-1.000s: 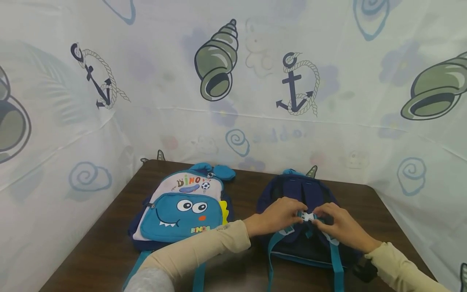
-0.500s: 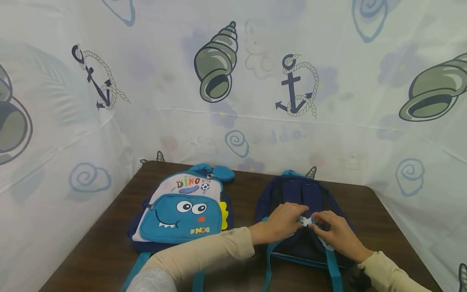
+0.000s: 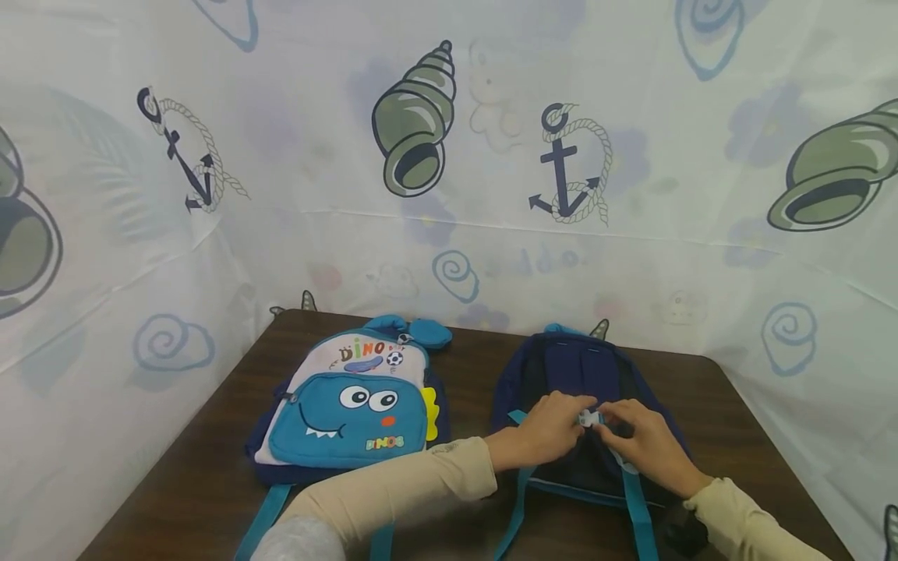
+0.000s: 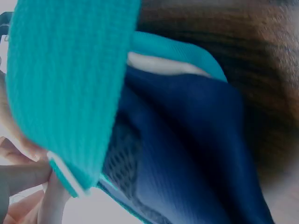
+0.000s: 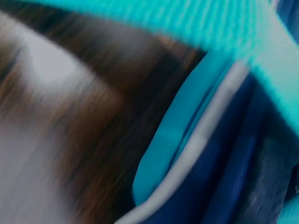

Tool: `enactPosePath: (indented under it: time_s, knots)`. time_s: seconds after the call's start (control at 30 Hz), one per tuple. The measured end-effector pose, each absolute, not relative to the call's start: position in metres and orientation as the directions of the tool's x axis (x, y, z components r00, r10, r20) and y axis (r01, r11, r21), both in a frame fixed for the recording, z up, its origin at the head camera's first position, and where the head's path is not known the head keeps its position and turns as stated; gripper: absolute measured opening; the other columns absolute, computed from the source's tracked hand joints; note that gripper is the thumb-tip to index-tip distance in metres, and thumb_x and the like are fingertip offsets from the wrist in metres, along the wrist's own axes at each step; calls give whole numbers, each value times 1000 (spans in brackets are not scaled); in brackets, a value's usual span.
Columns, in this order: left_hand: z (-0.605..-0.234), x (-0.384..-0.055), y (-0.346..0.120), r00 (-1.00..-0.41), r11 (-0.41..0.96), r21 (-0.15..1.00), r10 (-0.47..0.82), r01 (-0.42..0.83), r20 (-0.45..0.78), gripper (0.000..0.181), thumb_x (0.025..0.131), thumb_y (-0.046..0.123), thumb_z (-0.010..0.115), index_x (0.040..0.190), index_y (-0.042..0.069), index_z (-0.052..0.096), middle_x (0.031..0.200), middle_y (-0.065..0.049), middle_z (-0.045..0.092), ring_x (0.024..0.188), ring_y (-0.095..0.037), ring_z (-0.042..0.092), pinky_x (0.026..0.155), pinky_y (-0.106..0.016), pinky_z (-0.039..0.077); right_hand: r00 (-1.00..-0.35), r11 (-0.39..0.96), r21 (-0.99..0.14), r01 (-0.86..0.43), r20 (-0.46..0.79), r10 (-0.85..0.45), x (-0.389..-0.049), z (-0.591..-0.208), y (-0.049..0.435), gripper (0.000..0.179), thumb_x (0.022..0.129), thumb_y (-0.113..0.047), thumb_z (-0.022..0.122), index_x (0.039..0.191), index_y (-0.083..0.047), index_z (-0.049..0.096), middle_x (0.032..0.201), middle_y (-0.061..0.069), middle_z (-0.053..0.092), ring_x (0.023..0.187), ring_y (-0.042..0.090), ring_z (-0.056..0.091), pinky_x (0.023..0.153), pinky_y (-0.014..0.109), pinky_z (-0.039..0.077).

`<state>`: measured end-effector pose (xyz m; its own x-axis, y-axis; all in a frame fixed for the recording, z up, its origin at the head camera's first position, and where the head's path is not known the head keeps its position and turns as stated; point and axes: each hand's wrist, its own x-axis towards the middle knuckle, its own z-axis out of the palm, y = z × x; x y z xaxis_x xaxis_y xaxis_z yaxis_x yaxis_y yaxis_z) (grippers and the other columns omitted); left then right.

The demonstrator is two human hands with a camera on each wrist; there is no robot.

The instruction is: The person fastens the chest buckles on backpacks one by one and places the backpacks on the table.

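Observation:
A navy backpack [image 3: 582, 366] lies with its strap side up on the right of the table. Over its middle is a small white buckle [image 3: 591, 418] on teal webbing. My left hand [image 3: 550, 428] pinches the buckle's left end, and my right hand [image 3: 645, 440] pinches its right end between thumb and fingers. Fingers partly cover the buckle, so I cannot tell whether its halves are fully joined. In the left wrist view, fingertips [image 4: 28, 175] meet at the lower left behind a broad teal strap [image 4: 70, 84]. The right wrist view shows teal webbing [image 5: 154, 18] and the bag's edge, no hand.
To the left lies a second backpack [image 3: 351, 417] with a blue dinosaur face, its teal straps [image 3: 266, 518] trailing toward the front. Teal straps [image 3: 638, 514] also hang from the navy bag. Brown wood table [image 3: 463, 366]; a patterned white curtain [image 3: 316, 241] encloses its back and sides.
Both hands have come slightly nearer the front with the buckle. The left hand has turned so its back covers more of the left strap. The dinosaur-face backpack stays put.

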<state>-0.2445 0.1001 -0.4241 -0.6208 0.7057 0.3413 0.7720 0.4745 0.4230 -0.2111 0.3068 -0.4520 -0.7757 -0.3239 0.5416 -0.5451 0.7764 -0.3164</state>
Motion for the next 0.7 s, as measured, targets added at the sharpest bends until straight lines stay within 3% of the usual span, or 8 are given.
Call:
enactPosePath:
  time_s: [0.23, 0.33, 0.43, 0.5, 0.6, 0.7]
  knots:
    - [-425, -250, 97, -555, 418, 446, 798, 791, 237, 50, 95, 0, 62, 144, 6, 51, 117, -3, 72, 48, 1, 49, 48, -8, 38, -748, 720, -326, -613, 534, -395, -208, -451, 310, 33, 78, 0, 80, 111, -2, 72, 101, 1, 68, 84, 9, 64, 68, 27, 56]
    - [-423, -250, 97, -543, 422, 434, 814, 796, 205, 52, 96, 1, 62, 146, 8, 49, 130, -1, 68, 49, 0, 51, 49, -9, 40, -739, 721, -309, -620, 539, -405, -206, -451, 308, 33, 78, -2, 81, 110, -3, 73, 100, 0, 69, 84, 9, 64, 68, 26, 56]
    - [-421, -249, 98, -566, 457, 407, 799, 790, 202, 54, 94, 6, 67, 146, 8, 49, 136, -2, 64, 77, -1, 66, 64, -10, 48, -747, 733, -304, -608, 531, -400, -205, -448, 307, 30, 79, -4, 81, 108, -4, 73, 99, -1, 70, 83, 9, 63, 67, 26, 55]
    - [-419, -247, 98, -594, 508, 348, 777, 788, 209, 55, 94, 15, 70, 145, 10, 50, 137, -2, 63, 96, -5, 68, 73, -12, 52, -772, 754, -310, -579, 505, -386, -205, -444, 307, 30, 82, -11, 81, 110, -5, 72, 100, -1, 70, 86, 12, 63, 69, 30, 55]
    - [-415, -246, 98, -645, 604, 231, 738, 763, 199, 56, 93, 32, 72, 142, 14, 53, 131, -2, 64, 102, -9, 67, 75, -17, 54, -835, 804, -319, -501, 422, -353, -204, -437, 307, 41, 88, -27, 77, 120, -4, 68, 111, 5, 68, 100, 23, 63, 81, 43, 56]
    - [-410, -246, 94, -696, 690, 104, 699, 717, 166, 62, 93, 50, 66, 144, 18, 51, 136, -4, 59, 107, -15, 66, 79, -24, 57, -892, 865, -285, -412, 320, -319, -204, -430, 307, 64, 92, -44, 69, 137, 0, 56, 131, 18, 59, 120, 39, 54, 95, 60, 48]
